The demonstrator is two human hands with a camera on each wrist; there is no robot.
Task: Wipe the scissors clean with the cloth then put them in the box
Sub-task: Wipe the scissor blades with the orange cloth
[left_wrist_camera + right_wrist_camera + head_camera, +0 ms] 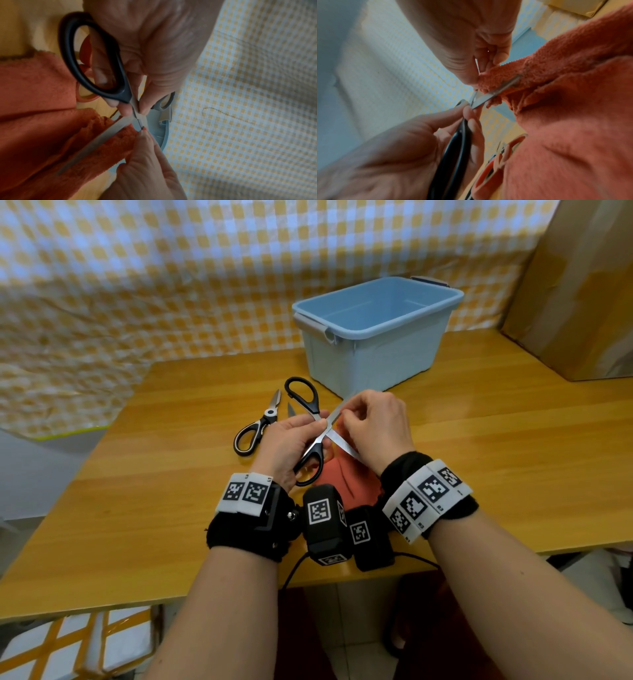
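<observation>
Black-handled scissors (312, 440) gripped open in left hand (286, 445), right hand (375, 429) pinching orange cloth (34, 108) round blade; markers on wristbands (426, 498) unreadable.

Even, soft daylight; head view sharp, edges bowed by wide-angle lens; both wrist views blurred, soft-focus.

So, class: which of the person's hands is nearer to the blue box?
The right hand: it is just in front of the blue box, wiping a blade with the cloth. The left hand is further back and left, holding the black scissors.
</observation>
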